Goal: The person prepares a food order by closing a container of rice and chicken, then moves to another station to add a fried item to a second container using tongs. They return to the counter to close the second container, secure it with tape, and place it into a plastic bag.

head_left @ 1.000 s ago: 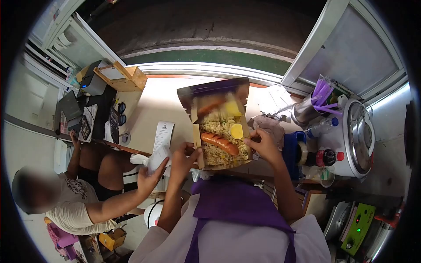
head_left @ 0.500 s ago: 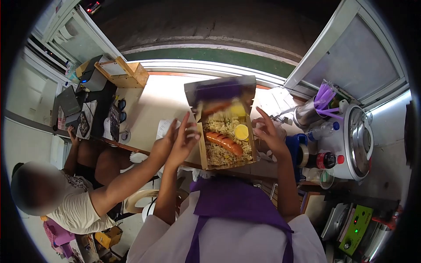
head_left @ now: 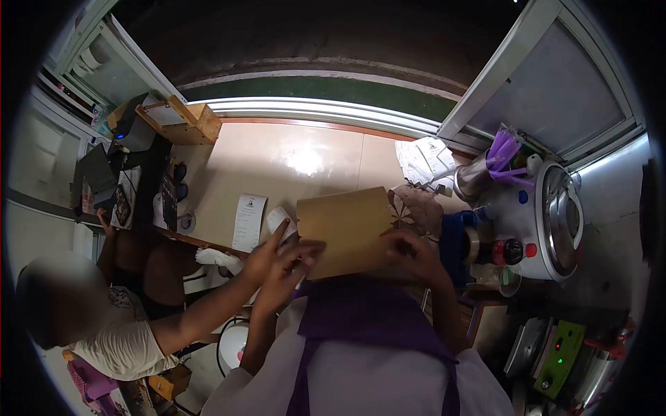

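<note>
A brown cardboard food box (head_left: 345,232) stands in front of my chest at the counter's near edge. Its lid is down, hiding the food inside. At its left edge is my left hand (head_left: 283,279), fingers apart and reaching onto the box side. My right hand (head_left: 419,258) is at the right edge, its fingers bent but apart, the tips by the lid. Another person's hand (head_left: 262,260) reaches in from the left, close beside my left hand, with one finger stretched toward a crumpled white paper (head_left: 279,220).
A printed receipt (head_left: 248,220) lies left on the counter (head_left: 298,149). More paper slips (head_left: 427,159) sit at the back right. Purple straws (head_left: 505,149), a cola bottle (head_left: 510,252) and a large lidded pot (head_left: 562,218) stand to the right. The other person (head_left: 121,326) sits at the left.
The box lid has come down over the rice, sausage and sauce cup. Both my hands have moved in and lower at the box sides. The receipt on the counter now shows fully.
</note>
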Tool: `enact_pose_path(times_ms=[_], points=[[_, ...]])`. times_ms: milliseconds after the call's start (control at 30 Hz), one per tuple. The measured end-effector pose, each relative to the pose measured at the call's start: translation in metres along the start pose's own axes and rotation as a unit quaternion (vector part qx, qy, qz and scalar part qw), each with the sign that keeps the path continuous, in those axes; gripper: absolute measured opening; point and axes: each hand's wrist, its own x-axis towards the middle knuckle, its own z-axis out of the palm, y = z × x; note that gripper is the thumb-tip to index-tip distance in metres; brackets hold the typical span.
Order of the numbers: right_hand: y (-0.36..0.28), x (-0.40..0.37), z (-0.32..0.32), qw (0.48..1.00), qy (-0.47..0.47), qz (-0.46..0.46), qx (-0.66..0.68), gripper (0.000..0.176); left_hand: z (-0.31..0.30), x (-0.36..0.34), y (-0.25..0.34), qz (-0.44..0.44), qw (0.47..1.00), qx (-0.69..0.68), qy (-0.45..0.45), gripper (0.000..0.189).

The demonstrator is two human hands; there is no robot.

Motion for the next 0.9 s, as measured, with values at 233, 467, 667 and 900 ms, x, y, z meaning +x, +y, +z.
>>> enact_pose_path(times_ms=[233, 467, 667, 900], points=[[-0.06, 0.009, 0.001, 0.997, 0.064, -0.003, -0.049, 0.034, 0.017, 0.014, 0.011, 0.119, 0.97, 0.132, 0.168, 0.043], [-0.068, 0.051, 0.007, 0.917, 0.22, -0.203, -0.264, 0.031, -0.004, 0.047, 0.044, 0.263, 0.865, 0.356, 0.236, 0.044], [-0.067, 0.054, 0.007, 0.854, 0.267, -0.251, -0.37, 0.025, -0.007, 0.047, 0.051, 0.272, 0.816, 0.42, 0.289, 0.027], [-0.064, -0.001, 0.014, 0.934, 0.194, -0.123, -0.275, 0.025, 0.025, -0.006, 0.021, 0.153, 0.922, 0.263, 0.238, 0.025]])
